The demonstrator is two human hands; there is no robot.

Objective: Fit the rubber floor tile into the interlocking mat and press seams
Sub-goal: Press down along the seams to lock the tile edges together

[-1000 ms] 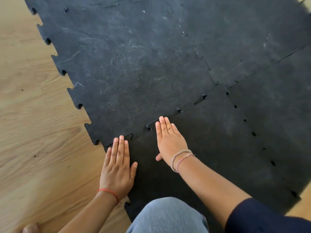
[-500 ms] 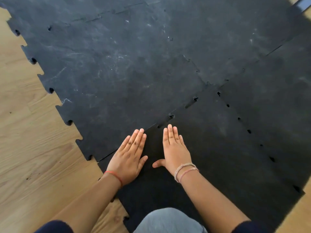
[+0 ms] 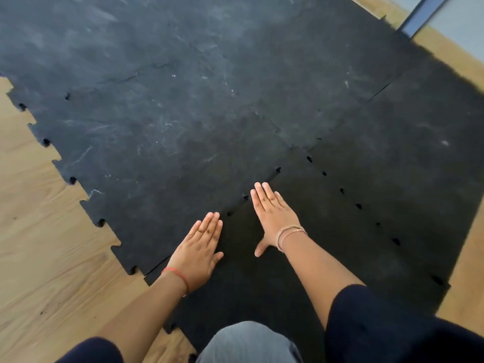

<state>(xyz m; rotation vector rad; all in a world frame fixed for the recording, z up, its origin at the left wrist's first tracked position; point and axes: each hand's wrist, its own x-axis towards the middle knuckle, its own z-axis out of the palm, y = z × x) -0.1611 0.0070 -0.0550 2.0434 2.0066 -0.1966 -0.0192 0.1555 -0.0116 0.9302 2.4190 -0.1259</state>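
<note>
The near black rubber tile [image 3: 327,244] lies under me, meeting the scuffed interlocking mat [image 3: 170,127] along a toothed seam [image 3: 246,197] that runs up and right. Small gaps show along that seam and along the right-hand seam [image 3: 358,205]. My left hand [image 3: 199,247] lies flat, palm down, fingers together, on the tile's edge with fingertips at the seam. My right hand [image 3: 273,213] lies flat too, farther up the seam, fingertips touching it, thumb spread out. Neither hand holds anything.
Wooden floor [image 3: 39,258] borders the mat's toothed left edge and shows at the far right [image 3: 466,271]. My knee in grey cloth [image 3: 248,341] rests on the near tile. A metal frame strip [image 3: 419,14] stands at the top right.
Both hands have slid up and to the right along the seam, staying flat. The left one came off the floor-side corner onto the tile; the view has pulled back and tilted up.
</note>
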